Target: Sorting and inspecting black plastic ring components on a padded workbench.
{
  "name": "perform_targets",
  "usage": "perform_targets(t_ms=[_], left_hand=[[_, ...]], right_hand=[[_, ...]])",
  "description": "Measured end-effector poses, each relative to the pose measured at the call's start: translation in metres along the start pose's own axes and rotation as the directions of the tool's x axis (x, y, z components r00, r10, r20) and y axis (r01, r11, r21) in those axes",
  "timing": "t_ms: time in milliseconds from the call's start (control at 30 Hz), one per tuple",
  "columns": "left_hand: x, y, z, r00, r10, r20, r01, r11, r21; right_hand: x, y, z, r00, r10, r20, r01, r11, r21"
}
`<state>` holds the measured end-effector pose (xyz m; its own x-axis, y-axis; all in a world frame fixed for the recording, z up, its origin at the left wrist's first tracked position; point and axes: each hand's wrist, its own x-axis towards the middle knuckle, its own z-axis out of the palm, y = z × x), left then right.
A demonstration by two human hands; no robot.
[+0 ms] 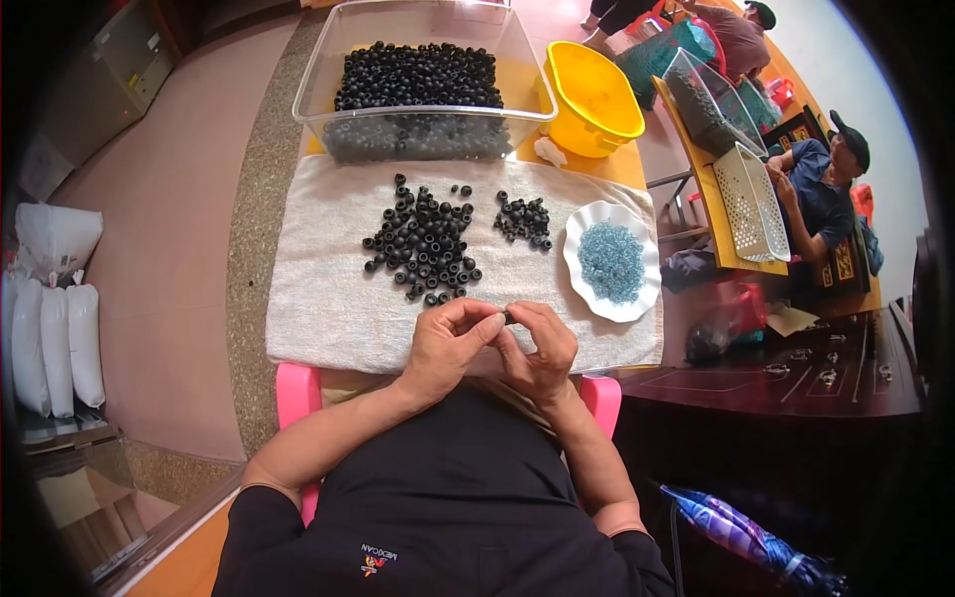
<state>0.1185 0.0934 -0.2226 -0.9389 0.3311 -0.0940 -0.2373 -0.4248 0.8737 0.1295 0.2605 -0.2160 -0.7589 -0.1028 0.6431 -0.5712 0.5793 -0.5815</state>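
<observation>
My left hand and my right hand meet over the near edge of a white towel. Together their fingertips pinch one small black ring part. Just beyond them lies a large loose pile of black ring parts. A smaller pile of black parts sits to its right. A white scalloped dish at the right holds small pale blue rings. A clear plastic bin at the far edge is filled with more black parts.
A yellow tub stands right of the clear bin. Pink seat edges show under the towel. Another person sits at an orange table with a white perforated basket. White sacks stand at the left. A folded umbrella lies lower right.
</observation>
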Motion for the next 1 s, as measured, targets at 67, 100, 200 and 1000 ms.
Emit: perform_targets(t_ms=[67, 100, 200, 1000], left_hand=[[0.0, -0.001, 0.0, 1.0, -0.003, 0.002, 0.003, 0.999, 0.035], [0.0, -0.003, 0.0, 1.0, -0.002, 0.004, 0.002, 1.0, -0.001], [0.0, -0.003, -0.001, 1.0, -0.003, 0.005, 0.003, 1.0, -0.013], [-0.002, -0.003, -0.003, 1.0, 0.021, 0.003, -0.021, 0.995, 0.1]], right_hand=[[0.002, 0.001, -0.002, 1.0, -0.022, -0.01, 0.022, 1.0, -0.01], [0.004, 0.002, -0.003, 1.0, -0.024, -0.012, 0.024, 1.0, -0.011], [0.009, 0.0, -0.01, 0.996, -0.059, -0.062, 0.052, 0.993, -0.102], [0.029, -0.002, -0.036, 0.987, -0.142, -0.069, 0.128, 0.976, -0.174]])
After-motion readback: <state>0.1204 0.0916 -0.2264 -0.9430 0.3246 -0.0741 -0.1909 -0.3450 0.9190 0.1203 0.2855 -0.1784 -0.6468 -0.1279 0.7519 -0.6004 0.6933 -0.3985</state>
